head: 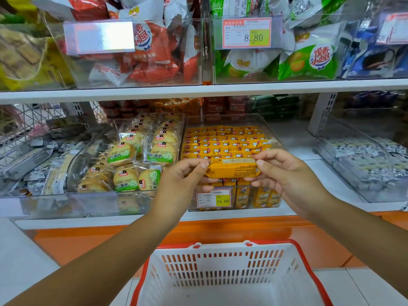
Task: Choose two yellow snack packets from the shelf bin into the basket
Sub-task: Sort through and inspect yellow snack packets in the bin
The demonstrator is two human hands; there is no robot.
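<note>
One left hand, one right hand, one yellow packet in hand, one basket.

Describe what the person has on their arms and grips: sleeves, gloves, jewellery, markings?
Nothing worn shows. The left grip and right grip are bare hands: no gloves and no rings visible. The left forearm and right forearm are uncovered right to the frame edge: no sleeves, watch, bands or markings in view.
</note>
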